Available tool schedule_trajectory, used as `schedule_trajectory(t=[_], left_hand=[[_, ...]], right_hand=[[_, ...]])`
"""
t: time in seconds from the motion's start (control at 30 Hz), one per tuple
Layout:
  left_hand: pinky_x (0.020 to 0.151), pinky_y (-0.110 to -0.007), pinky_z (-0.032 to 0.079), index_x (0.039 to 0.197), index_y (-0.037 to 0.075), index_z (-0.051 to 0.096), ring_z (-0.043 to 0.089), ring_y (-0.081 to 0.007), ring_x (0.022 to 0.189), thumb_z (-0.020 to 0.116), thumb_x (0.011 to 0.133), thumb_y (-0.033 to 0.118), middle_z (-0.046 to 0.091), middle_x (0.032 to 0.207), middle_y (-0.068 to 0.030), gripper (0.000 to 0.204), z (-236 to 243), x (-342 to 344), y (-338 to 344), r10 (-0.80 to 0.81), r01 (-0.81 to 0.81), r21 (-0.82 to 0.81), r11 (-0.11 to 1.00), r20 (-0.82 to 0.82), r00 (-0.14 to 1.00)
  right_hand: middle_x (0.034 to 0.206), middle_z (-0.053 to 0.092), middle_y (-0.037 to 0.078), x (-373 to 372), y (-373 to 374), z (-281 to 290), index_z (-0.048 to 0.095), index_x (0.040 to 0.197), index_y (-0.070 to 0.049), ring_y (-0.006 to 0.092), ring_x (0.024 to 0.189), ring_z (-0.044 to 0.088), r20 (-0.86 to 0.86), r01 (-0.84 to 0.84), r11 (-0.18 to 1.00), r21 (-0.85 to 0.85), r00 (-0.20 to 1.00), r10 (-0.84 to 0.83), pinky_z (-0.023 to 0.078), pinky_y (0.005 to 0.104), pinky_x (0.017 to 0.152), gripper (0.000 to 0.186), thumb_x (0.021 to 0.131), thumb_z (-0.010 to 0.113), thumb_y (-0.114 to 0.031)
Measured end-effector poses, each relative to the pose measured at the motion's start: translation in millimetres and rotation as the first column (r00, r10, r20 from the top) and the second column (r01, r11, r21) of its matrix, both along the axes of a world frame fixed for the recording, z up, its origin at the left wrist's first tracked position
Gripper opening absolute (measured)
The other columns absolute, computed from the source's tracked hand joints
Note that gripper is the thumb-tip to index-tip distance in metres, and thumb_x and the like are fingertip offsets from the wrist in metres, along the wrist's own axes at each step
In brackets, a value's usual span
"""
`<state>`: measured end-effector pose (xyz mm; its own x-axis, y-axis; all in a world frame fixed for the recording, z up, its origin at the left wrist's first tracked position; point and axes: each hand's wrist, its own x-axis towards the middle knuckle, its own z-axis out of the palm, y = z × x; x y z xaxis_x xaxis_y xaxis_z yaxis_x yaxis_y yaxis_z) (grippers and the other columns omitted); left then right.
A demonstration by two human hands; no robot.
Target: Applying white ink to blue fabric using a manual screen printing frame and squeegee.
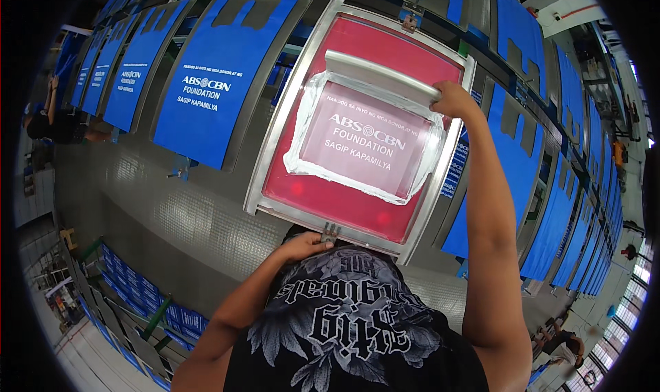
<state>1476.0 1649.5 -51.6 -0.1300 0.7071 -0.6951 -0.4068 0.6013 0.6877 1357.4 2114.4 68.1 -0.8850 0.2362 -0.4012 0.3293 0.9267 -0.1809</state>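
Observation:
A metal-framed printing screen (295, 192) with red mesh lies before me, white ink streaked round its pale printed-stencil middle. A long metal squeegee (371, 72) spans the top of that middle, and my right hand (450, 100) is closed on its right end. My left hand (306, 247) is closed at the near edge of the frame, beside a small metal bracket (330, 234); its fingers curl round the edge or bracket, I cannot tell which.
Boards with blue printed sheets (199, 62) line both sides, more at the right (502, 165) and beyond. Racks of blue pieces (137, 289) are at lower left. A co-worker (51, 117) is at far left, another person (564, 347) at lower right.

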Motion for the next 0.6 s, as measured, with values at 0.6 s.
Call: schedule_trajectory(t=[0.6], left_hand=[[0.049, -0.021, 0.036, 0.076, 0.005, 0.062, 0.045, -0.0062, 0.053, 0.049, 0.095, 0.041, 0.052, 0.061, 0.0018, 0.042, 40.4, -7.8, 12.0, -0.073, 0.062, 0.191, 0.98, 0.049, 0.996]], right_hand=[[0.097, 0.064, 0.012, 160.8, -239.5, 26.0, 0.063, 0.105, -0.008, 0.0304, 0.089, 0.058, -0.303, 0.052, 0.998, 0.022, 0.952, -0.043, 0.046, 0.0418, 0.079, 0.042, 0.065, 0.056, 0.002]])
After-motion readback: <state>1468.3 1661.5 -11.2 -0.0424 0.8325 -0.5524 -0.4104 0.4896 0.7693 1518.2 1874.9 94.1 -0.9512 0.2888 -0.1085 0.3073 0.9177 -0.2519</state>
